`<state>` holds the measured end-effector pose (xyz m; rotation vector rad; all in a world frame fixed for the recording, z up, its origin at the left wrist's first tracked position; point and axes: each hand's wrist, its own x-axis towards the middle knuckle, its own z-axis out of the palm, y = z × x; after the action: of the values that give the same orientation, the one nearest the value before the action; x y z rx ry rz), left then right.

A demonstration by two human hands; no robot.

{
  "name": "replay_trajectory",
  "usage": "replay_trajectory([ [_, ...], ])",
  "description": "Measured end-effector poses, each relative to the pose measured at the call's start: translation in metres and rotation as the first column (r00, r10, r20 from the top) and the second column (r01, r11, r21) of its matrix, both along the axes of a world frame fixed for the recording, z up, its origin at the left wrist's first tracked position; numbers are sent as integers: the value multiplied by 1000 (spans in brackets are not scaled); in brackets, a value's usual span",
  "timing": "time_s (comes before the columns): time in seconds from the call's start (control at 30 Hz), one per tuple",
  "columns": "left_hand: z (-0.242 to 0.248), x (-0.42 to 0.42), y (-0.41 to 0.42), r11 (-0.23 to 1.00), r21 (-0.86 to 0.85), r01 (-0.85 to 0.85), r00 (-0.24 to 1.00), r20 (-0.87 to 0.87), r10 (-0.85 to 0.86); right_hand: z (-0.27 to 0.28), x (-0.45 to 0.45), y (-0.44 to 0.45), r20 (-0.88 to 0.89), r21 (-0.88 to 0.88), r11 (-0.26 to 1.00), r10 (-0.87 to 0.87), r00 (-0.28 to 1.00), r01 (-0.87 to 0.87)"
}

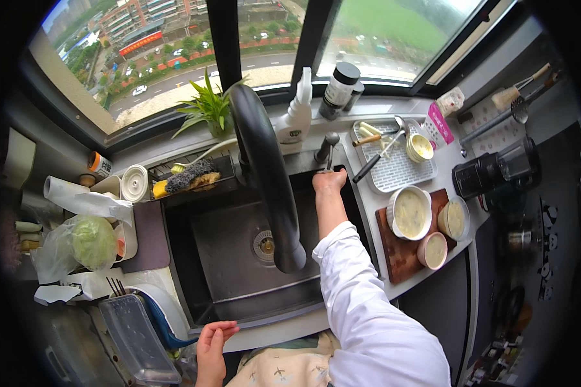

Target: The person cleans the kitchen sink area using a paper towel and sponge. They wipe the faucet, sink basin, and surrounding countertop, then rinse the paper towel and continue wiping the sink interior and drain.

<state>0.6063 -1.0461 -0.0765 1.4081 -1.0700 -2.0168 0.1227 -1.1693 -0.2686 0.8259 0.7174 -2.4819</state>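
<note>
My right hand [329, 179] reaches across the black sink [232, 251] to the dark soap dispenser [326, 146] at its back right corner. It is just below the dispenser's spout, and its fingertips are mostly hidden, so its grip does not show. My left hand [216, 346] hovers by the front counter edge, fingers loosely extended and nothing in them. Between the hands arches a thick black faucet [271, 184], its head above the sink near the drain [266, 245]. I see no water running from it.
Right of the sink, a wooden board [397, 263] bears a white casserole dish [410, 213], a pink bowl [433, 250] and a glass bowl [454, 220]. Behind is a white draining tray [392, 174] with a ladle [385, 150]. A plastic container [138, 334] stands left; a spray bottle [295, 116] stands behind.
</note>
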Motion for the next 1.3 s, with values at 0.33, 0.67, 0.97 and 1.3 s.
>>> replay_trajectory([
  [0.33,-2,-5,19,999,-5,41,999,-1,-41,-118,72,-29,42,164,909,381,924,-382],
  [0.67,-11,3,24,996,-53,-66,996,-63,63,-94,-18,67,-41,881,188,944,-327,434],
  [0.97,-4,4,38,991,-22,-134,990,-48,133,-38,-9,99,591,595,339,430,-682,729],
  [1.3,-20,12,33,970,-51,-239,967,-101,233,5,62,173,805,540,-6,-286,-519,841],
])
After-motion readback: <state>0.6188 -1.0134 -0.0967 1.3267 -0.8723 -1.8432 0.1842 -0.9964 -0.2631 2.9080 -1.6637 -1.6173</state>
